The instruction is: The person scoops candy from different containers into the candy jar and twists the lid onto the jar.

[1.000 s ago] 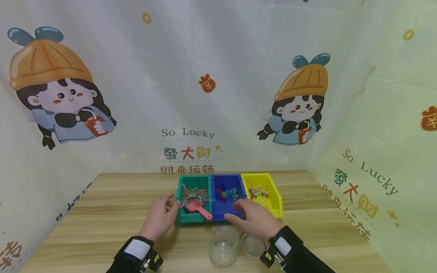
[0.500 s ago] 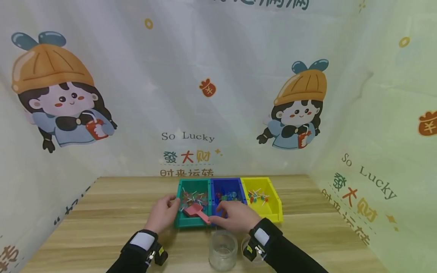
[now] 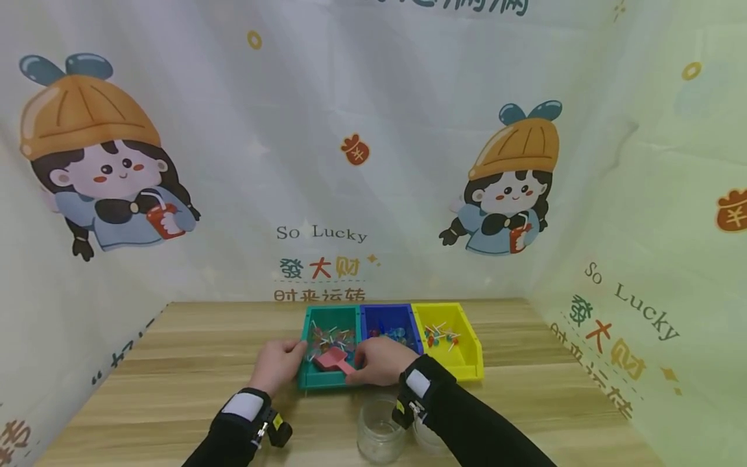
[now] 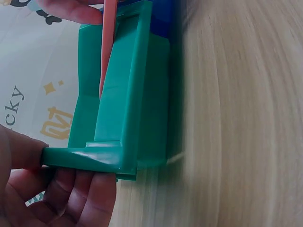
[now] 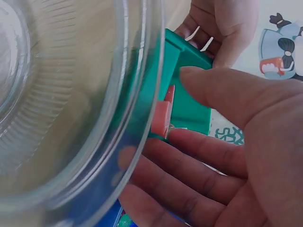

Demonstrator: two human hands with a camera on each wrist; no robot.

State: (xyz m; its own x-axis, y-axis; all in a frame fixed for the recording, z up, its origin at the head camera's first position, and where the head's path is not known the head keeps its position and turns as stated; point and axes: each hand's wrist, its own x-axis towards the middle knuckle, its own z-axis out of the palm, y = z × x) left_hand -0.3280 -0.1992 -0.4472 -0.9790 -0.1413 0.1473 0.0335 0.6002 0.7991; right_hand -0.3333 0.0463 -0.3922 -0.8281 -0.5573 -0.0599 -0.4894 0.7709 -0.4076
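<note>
A green bin (image 3: 329,381) holds wrapped lollipops (image 3: 329,337) and a pink scoop (image 3: 332,360), whose handle slants toward the bin's front right. My left hand (image 3: 277,364) grips the green bin's left wall, thumb on one side and fingers on the other, as the left wrist view shows. At the scoop's handle is my right hand (image 3: 388,360). In the right wrist view its thumb stands apart from the scoop handle (image 5: 162,117), and its fingers extend under and beside it; contact is hard to tell. Part of the blue bin (image 3: 385,310) is hidden behind this hand.
A yellow bin (image 3: 467,366) with several lollipops adjoins the blue bin, which holds small colourful pieces. An uncapped glass jar (image 3: 380,434) stands in front, below my right wrist. Beside it lies a round lid (image 3: 428,440), partly covered by the sleeve.
My right hand has moved left from above the blue bin's front to the scoop's handle. My left hand stays at the green bin's left wall. The head view has tilted slightly up.
</note>
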